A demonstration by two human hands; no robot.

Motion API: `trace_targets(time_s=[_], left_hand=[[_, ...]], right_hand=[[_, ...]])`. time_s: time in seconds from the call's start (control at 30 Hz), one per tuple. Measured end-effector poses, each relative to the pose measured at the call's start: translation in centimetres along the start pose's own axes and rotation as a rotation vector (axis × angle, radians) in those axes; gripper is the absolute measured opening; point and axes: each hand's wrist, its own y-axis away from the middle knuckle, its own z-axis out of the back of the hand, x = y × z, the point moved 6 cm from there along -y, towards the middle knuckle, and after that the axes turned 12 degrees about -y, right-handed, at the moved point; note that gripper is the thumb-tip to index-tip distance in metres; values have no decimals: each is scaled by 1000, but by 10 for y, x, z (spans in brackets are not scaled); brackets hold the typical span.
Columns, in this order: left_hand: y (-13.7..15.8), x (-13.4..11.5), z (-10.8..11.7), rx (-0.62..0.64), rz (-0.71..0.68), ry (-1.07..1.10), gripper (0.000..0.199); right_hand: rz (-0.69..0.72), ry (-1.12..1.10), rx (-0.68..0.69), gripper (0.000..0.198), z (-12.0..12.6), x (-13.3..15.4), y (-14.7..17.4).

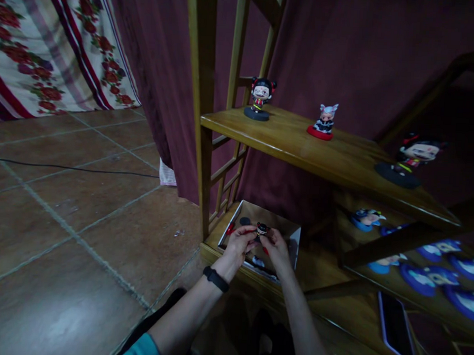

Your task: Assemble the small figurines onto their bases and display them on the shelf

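Note:
Between my two hands is a small black-haired figurine (262, 230), held upright above an open cardboard box (294, 223). My left hand (239, 242) is closed on its left side, and my right hand (275, 247) grips it from the right. The fingers hide its lower part. Inside the box lie a dark round base (245, 221), some red pieces (230, 228) and a white-and-dark piece (258, 261). The box sits on the lower wooden shelf (313, 271).
On the upper shelf (290, 140) stand a black-haired figurine (261, 96), a white-haired one on a red base (323, 122), and another black-haired one (415, 155). Several blue-based figurines (430, 277) are at right, near a phone (396, 329). A cable (70, 167) crosses the tiled floor.

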Motion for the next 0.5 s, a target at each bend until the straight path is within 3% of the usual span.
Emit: trace_targets(time_s=[0.27, 0.5], left_hand=[[1, 0, -6, 52, -65, -98, 14], [-2, 0, -3, -6, -171, -188, 14]], right_hand=[[-174, -184, -42, 29, 2, -5, 6], [-237, -347, -58, 26, 2, -17, 4]])
